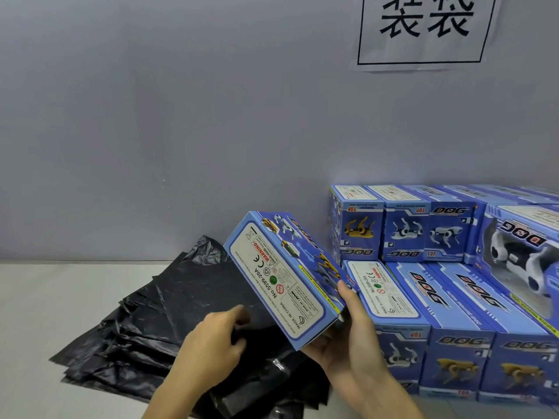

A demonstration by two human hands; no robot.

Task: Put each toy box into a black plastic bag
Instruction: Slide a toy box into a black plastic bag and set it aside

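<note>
My right hand (pixel 348 337) grips the near end of a blue toy box (pixel 284 276) printed with robot dogs, holding it tilted above the table with its white label side facing me. Under and left of it lies a pile of flat black plastic bags (pixel 145 337). My left hand (pixel 217 337) rests on the top bag, its fingers pinching the black plastic just below the box.
Several more blue toy boxes (pixel 453 297) are stacked in rows at the right, against the grey wall. A white paper sign (pixel 423 28) with black characters hangs on the wall above them. A bare patch of the white table (pixel 60 297) shows at the left.
</note>
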